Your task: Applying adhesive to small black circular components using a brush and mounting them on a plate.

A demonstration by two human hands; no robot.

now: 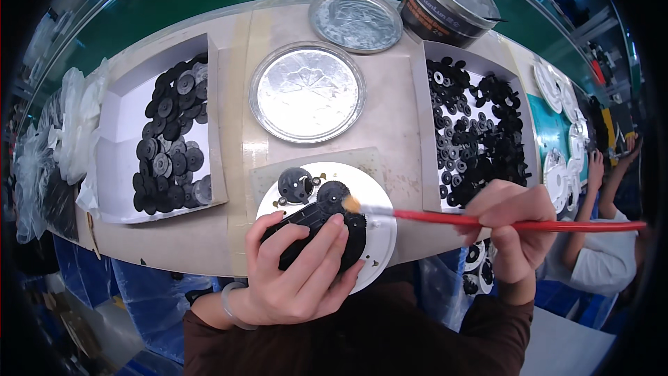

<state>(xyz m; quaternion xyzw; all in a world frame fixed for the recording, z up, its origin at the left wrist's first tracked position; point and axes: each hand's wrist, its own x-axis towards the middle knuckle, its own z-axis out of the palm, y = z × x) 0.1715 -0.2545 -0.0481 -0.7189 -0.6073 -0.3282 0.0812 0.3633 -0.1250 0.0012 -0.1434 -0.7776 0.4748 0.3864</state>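
My left hand [296,271] lies over a black plastic gear housing [296,226] on a round white plate [383,237], its fingers bent round the housing's near side. My right hand [511,226] pinches the red handle of a paintbrush [438,218], held almost level. The brush's tan bristles touch or hover just over the edge of a black gear [334,197] at the housing's far end; contact cannot be made out. A round black part [295,185] sits on the plate's far left, beside small brass-coloured posts.
A white tray [217,118] of black and grey gears stands left, another tray [430,188] of small black gears right. Behind are two round metal lids [306,90] and a grease tub [445,7]. At far right a co-worker's arms [591,174] are near white discs [554,174].
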